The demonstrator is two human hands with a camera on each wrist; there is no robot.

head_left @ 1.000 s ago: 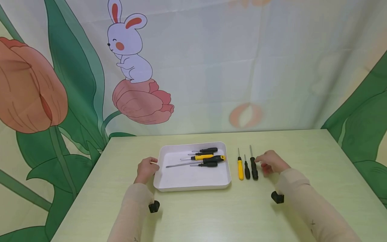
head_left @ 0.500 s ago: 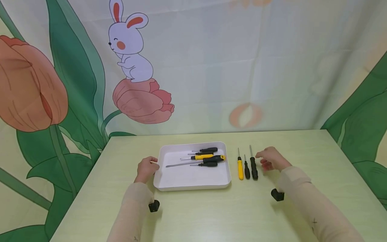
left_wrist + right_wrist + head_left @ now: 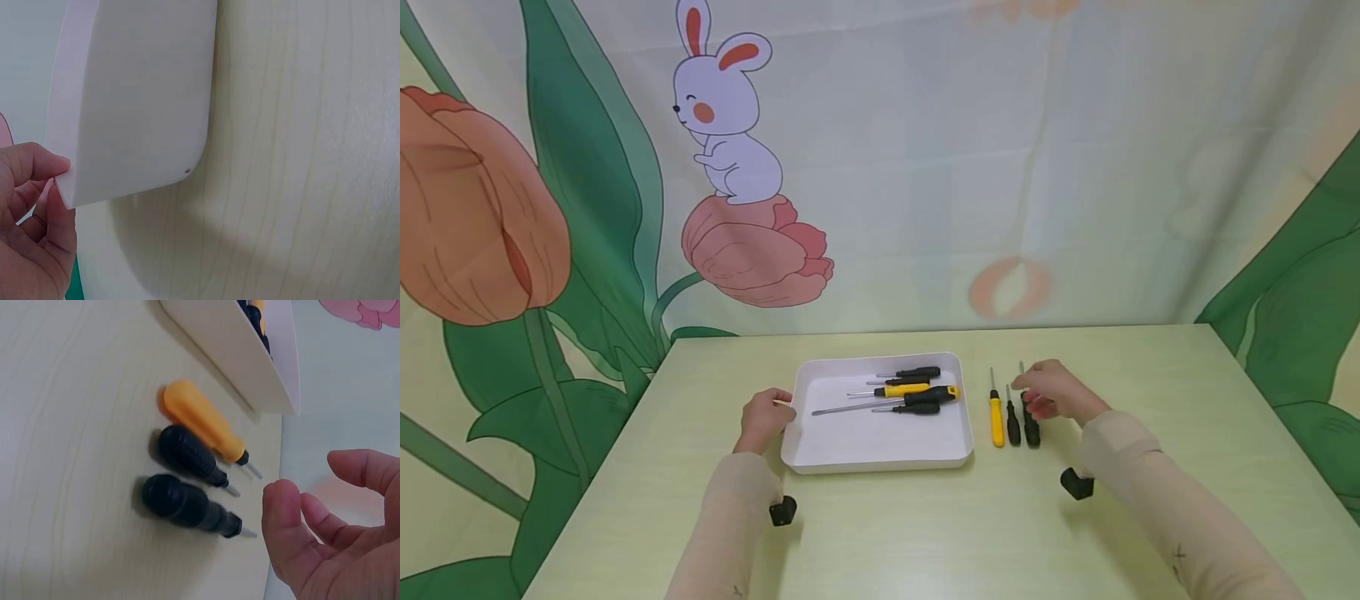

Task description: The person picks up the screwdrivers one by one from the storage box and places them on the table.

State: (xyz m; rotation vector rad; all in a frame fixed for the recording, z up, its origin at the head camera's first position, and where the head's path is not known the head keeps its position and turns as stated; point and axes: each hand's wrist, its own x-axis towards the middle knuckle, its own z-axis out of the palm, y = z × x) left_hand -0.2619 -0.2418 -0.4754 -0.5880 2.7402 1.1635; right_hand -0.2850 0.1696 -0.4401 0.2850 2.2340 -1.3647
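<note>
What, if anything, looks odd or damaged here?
A small dark spot marks the otherwise plain white tray by an outer corner; dirt or damage, I can't tell. Inside, the long screwdriver slants more than its neighbours.

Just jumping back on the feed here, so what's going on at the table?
A person's left hand pinches the rim of the white tray at its left end. Five screwdrivers lie in the tray. Three more lie side by side on the table, to the tray's right: a yellow one, a small black one and a larger black one. The right hand hovers by the larger black one, holding nothing.
</note>
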